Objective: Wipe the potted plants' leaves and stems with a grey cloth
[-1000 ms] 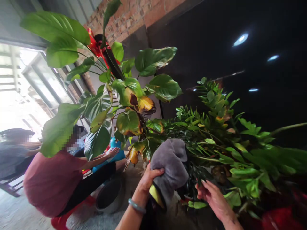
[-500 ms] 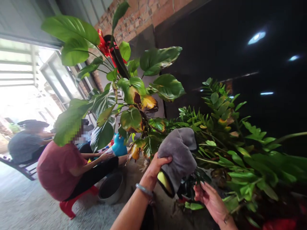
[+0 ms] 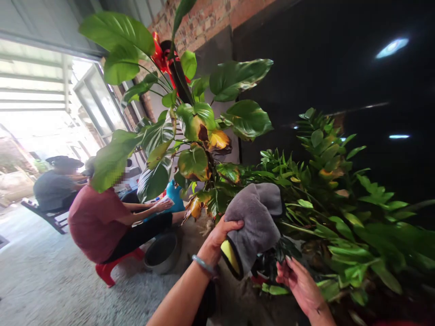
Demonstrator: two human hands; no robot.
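My left hand is closed on a grey cloth with a yellow inner side and presses it against the leaves of a bushy green plant. A bracelet sits on that wrist. My right hand is just below and to the right, palm up, fingers curled under a dark leaf of the same plant, holding it.
A tall plant with big leaves, some yellowed, and a red bow stands behind. A person in a red top squats on a red stool at left beside a grey basin. Another person sits farther back.
The view has swung left, so everything sits further right in the frame. My left hand has lifted the cloth slightly up the plant; my right hand stays under the leaf.
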